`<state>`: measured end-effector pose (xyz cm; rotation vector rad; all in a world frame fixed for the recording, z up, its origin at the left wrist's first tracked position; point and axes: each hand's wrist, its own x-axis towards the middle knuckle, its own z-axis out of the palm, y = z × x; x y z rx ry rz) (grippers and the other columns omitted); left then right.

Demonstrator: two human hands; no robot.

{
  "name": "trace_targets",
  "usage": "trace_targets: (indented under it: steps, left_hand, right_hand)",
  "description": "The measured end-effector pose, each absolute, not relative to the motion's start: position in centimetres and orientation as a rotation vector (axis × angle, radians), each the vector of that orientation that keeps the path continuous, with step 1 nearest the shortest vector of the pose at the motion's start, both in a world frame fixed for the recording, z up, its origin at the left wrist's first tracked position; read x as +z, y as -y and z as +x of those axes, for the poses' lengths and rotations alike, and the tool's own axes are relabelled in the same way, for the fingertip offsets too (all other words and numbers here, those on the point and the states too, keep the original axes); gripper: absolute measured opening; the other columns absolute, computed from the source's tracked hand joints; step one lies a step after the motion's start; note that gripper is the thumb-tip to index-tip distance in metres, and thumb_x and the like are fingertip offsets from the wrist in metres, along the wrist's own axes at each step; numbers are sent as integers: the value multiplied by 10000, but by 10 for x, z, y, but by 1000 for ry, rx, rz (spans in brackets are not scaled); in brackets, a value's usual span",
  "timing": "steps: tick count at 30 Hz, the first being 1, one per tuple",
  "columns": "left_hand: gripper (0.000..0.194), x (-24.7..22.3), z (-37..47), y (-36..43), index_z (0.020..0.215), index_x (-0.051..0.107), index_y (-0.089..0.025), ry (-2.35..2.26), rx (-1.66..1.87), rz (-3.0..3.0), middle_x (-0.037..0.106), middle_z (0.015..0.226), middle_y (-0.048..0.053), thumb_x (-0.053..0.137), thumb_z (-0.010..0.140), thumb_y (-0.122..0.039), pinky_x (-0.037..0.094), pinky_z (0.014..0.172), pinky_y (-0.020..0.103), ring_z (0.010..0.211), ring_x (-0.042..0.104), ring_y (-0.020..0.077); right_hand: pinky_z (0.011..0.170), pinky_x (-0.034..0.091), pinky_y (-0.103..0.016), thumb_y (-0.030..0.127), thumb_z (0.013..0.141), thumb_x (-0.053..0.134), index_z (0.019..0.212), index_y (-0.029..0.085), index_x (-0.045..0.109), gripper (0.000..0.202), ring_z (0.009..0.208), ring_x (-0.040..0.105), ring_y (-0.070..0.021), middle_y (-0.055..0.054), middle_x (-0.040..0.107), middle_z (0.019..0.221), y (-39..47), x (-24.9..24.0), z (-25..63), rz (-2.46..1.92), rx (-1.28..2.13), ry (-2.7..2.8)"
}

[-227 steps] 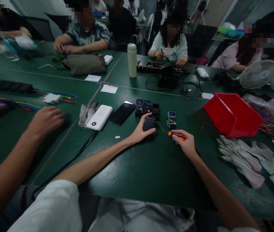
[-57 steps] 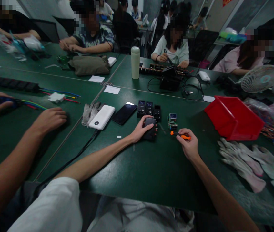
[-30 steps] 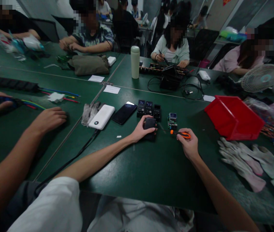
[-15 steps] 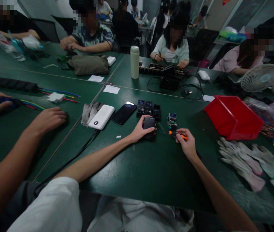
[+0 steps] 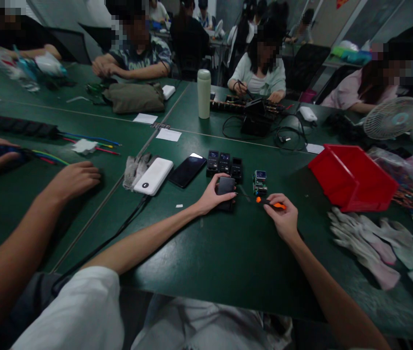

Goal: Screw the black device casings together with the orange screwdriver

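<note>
My left hand [image 5: 213, 195] is wrapped round a small black plastic housing [image 5: 225, 185] on the green table [image 5: 206, 257]. In my right hand [image 5: 282, 214] is a screwdriver with an orange and black handle [image 5: 271, 202]. Its thin shaft points left toward the side of the housing; whether the tip touches is too small to tell. Just beyond the handle lies a green circuit board [image 5: 260, 183] with a little screen. Several black device casings [image 5: 224, 163] stand in a row behind my left hand.
To the left lie a phone [image 5: 187, 170], a white power bank [image 5: 153, 176] with a cable, and a grey glove [image 5: 133, 172]. A red bin [image 5: 352, 177] and work gloves [image 5: 370, 238] are on the right. A co-worker's hand [image 5: 77, 175] rests at far left. A bottle [image 5: 204, 94] stands behind.
My right hand has shifted slightly to the right with the screwdriver, away from the housing. My left hand keeps its hold on the housing.
</note>
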<state>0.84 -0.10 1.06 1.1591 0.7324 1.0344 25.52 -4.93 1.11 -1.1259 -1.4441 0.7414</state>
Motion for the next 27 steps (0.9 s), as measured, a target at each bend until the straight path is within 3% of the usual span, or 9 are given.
trace_targets:
  steps: [18,27]
  left_hand:
    - [681,10,9,1,1196,364,-253,-704,1057,1125,643,1059,66,793,670,-314,573,798,454,898,693,233]
    - [679,12,10,4,1187,362,-257,-706,1053,1147,647,1052,59,791,664,-325,573,796,444,899,691,224]
  right_hand:
    - [876,487,-388,225,755,698,859,210,574,163,933,587,-205,-42,582,951,49,8,259,-1167,737,1411]
    - [694,537,-334,352,767,714,832,209,560,220,751,620,-180,-28,593,833,52,-1,253,-1255,814,1448]
